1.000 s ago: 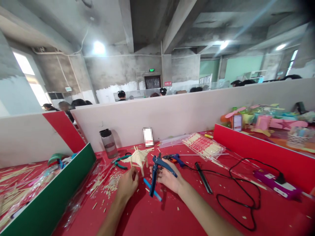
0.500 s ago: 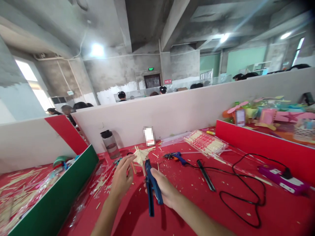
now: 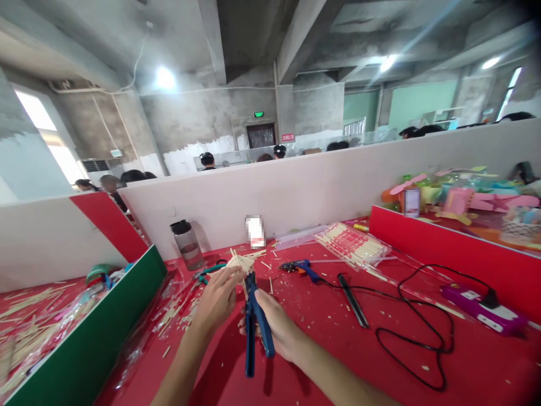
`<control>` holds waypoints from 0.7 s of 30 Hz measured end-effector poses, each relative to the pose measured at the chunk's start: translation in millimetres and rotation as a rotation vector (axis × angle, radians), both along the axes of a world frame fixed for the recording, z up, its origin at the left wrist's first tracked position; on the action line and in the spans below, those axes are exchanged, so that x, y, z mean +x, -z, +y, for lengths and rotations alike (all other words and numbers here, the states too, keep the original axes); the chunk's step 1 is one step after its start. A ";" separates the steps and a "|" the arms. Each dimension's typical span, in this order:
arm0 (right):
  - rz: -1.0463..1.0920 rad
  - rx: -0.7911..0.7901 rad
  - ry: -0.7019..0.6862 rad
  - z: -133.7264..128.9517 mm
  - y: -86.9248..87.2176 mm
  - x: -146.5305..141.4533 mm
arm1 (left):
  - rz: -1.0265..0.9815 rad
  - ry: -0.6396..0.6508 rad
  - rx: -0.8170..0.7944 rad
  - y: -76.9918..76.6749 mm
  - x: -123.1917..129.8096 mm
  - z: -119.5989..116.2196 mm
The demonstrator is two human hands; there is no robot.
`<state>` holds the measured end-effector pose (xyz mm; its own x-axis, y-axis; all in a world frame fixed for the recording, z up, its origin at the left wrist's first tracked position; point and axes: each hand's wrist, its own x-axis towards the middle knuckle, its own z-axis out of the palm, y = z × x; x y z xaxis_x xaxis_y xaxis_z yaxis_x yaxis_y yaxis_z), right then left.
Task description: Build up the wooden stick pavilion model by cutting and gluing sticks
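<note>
A small model of pale wooden sticks (image 3: pixel 240 261), with a slanted, roof-like top, stands at the middle of the red table. My left hand (image 3: pixel 216 300) is at its near left side, its bent fingers closed on the model's edge. My right hand (image 3: pixel 281 326) is wrapped round a blue-handled cutter (image 3: pixel 262 324). The handles are spread apart and point toward me. The cutter's head is up against the near right side of the model, beside my left fingertips. My fingers and the cutter hide the model's lower part, so what lies between the jaws cannot be seen.
A glue gun (image 3: pixel 302 268) and a black box-cutter-like tool (image 3: pixel 353 300) lie right. Behind them is a bagged bundle of sticks (image 3: pixel 353 246). Teal-handled pliers (image 3: pixel 210 273) and a bottle (image 3: pixel 187 245) stand left. A cord runs to a purple power strip (image 3: pixel 484 309). Stick scraps litter the table.
The cutter's head has moved slightly left, up to the model. My left fingers have moved right and now reach over the model's near edge. The teal-handled pliers show more.
</note>
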<state>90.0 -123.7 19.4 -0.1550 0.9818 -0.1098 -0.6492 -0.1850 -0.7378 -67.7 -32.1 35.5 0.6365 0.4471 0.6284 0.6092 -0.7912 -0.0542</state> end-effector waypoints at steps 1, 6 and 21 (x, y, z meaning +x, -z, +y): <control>-0.001 -0.004 -0.001 -0.5 -1.5 -0.2 | -0.003 0.002 -0.001 0.2 0.1 -1.2; 0.014 -0.040 0.018 -2.1 -4.9 -0.3 | -0.005 0.005 -0.006 -0.5 1.1 -3.7; -1.138 0.225 0.097 16.6 -19.4 104.4 | 0.006 0.000 -0.009 1.3 5.4 -7.3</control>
